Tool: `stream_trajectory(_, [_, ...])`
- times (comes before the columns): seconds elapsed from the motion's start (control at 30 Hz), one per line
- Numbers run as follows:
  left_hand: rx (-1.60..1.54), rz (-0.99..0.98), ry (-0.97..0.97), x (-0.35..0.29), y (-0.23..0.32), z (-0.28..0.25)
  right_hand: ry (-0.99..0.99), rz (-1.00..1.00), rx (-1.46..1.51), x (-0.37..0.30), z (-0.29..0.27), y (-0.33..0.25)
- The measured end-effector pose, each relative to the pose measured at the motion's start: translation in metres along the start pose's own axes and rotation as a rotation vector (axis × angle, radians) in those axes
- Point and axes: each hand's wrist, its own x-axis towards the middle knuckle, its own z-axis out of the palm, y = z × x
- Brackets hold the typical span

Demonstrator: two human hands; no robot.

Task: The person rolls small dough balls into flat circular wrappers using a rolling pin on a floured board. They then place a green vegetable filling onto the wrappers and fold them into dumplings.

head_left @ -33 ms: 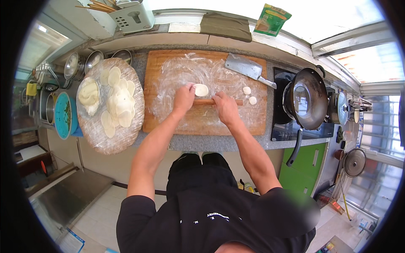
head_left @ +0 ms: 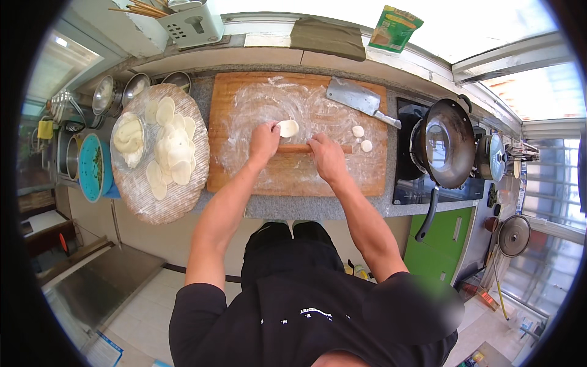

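On the floured wooden board (head_left: 244, 177), my left hand (head_left: 264, 142) pinches the left edge of a small round dough wrapper (head_left: 288, 128). My right hand (head_left: 327, 156) is closed over a wooden rolling pin (head_left: 296, 148), which lies crosswise just on the near side of the wrapper. Two flattened dough pieces sit to the right: one dough piece (head_left: 358, 131) farther, another dough piece (head_left: 366, 146) nearer. A cleaver (head_left: 353, 96) rests at the board's far right, its handle over the edge.
Left of the board, a round floured board (head_left: 137, 202) carries rolled wrappers (head_left: 174, 147) and a dough lump (head_left: 129, 136) in clear wrap. A blue bowl (head_left: 90, 168) with green filling is beyond it. A wok (head_left: 449, 144) stands on the right cooktop, its handle (head_left: 429, 211) jutting nearward.
The dough wrapper and my left hand have shifted slightly left. The wrapper's near-left side now appears lifted or folded. My right hand and the rolling pin have hardly moved.
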Motion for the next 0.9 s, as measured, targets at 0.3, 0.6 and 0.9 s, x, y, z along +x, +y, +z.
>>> stream_trajectory(0.3, [0.232, 0.008, 0.333, -0.024, -0.003, -0.029, 0.072, -0.123, -0.023, 0.022, 0.001, -0.007])
stream_trajectory(0.6, [0.491, -0.061, 0.429, -0.026, -0.015, 0.007, -0.207, -0.432, -0.217, 0.097, 0.014, 0.011])
stream_trajectory(0.9, [0.359, -0.079, 0.616, 0.059, -0.033, -0.037, -0.131, -0.334, -0.216, 0.204, 0.052, -0.005])
